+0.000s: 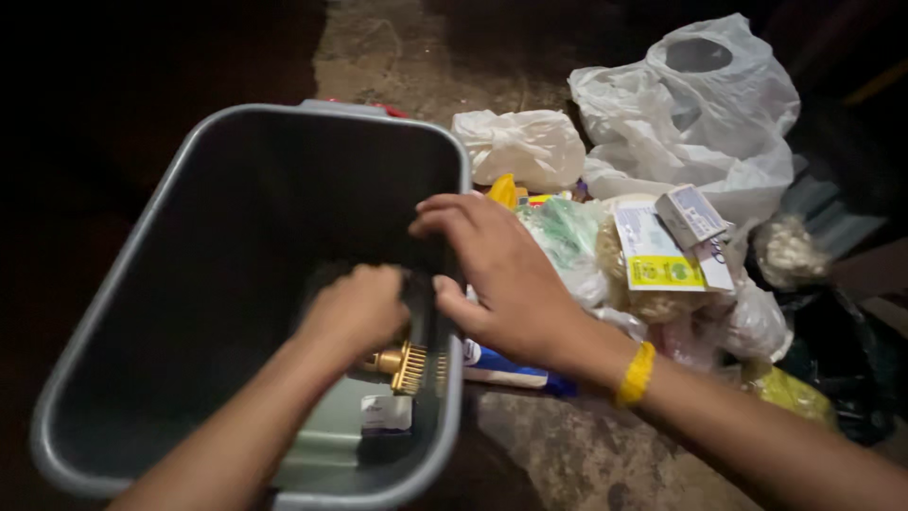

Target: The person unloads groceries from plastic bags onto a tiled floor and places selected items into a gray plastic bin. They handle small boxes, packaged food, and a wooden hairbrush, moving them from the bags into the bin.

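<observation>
grey plastic bin [142, 312], tilted, holds a gold brush [407, 364] inside.

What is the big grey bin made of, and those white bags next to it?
The grey bin looks like plastic: smooth, matte walls with a rounded moulded rim. The white bags look like thin plastic film: crinkled, glossy and slightly see-through. The gold comb-like piece under the left hand shines like metal, though it could be coated plastic.
</observation>
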